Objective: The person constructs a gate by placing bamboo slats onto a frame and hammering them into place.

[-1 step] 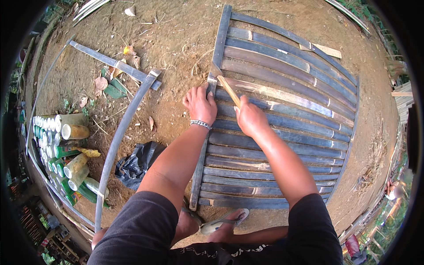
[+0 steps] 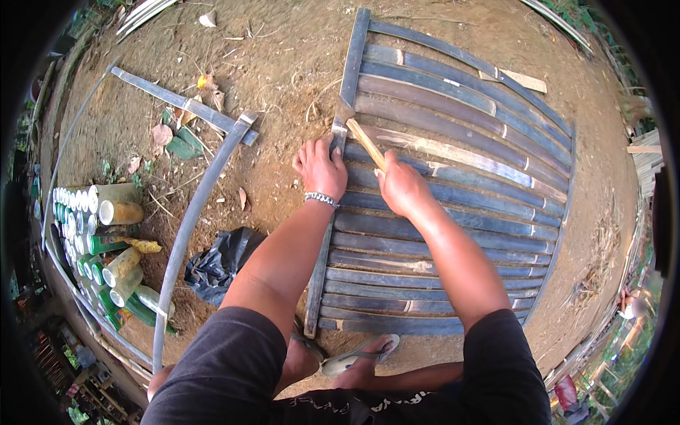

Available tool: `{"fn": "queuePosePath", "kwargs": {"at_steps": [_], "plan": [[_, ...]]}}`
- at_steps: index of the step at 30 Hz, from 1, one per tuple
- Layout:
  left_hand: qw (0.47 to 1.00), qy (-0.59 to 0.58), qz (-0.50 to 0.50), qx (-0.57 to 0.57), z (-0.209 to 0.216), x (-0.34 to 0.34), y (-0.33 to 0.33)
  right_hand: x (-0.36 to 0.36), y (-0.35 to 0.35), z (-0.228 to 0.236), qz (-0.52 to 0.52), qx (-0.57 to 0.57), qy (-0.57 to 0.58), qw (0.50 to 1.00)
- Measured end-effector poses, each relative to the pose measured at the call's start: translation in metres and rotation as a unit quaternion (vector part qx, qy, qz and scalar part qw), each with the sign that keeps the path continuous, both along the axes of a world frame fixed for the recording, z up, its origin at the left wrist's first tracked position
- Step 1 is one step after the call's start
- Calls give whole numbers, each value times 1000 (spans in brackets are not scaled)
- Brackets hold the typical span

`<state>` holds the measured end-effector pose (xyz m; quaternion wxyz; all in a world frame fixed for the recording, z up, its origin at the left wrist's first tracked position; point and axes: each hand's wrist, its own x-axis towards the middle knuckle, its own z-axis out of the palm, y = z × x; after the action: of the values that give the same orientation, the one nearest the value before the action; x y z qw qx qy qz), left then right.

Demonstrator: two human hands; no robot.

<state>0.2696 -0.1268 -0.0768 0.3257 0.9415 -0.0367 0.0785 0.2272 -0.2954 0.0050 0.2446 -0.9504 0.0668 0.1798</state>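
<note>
A panel of dark bamboo slats lies on the ground, its slats running across side rails. My left hand is on the left bamboo rail near the break between its two lengths, fingers bent and closed about its edge. What lies under the fingertips is hidden. In my right hand is a hammer with a pale wooden handle, gripped near its lower end. The brownish hammer head is at the rail, just beyond my left fingers; whether it touches is unclear. One slat beside it is pale and split-looking.
Left of the panel are a crumpled black plastic bag, a long curved bamboo strip and a crossing shorter strip. Farther left lie stacked bottles. Dry leaves litter the dirt. My sandalled foot is near the panel's close edge.
</note>
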Motion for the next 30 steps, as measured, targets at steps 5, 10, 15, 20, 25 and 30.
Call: {"fn": "queuePosePath", "kwargs": {"at_steps": [5,10,15,20,25,30], "plan": [[1000,15,3,-2,-3,-1,4,7,12,30,-50,88,-148,984],[1000,-1,12,8,-5,-2,1,-4,5,8,-9,-16,38,999],[1000,12,1,5,-7,-2,3,-23,-17,2,-109,67,46,991],[998,36,4,43,-6,1,3,-63,-47,-13,-226,73,-21,971],[984,170,40,26,18,24,-8,-62,-61,-22,-281,139,-14,949],[981,179,71,18,17,30,-7,-29,-58,8,-253,117,-10,960]]}}
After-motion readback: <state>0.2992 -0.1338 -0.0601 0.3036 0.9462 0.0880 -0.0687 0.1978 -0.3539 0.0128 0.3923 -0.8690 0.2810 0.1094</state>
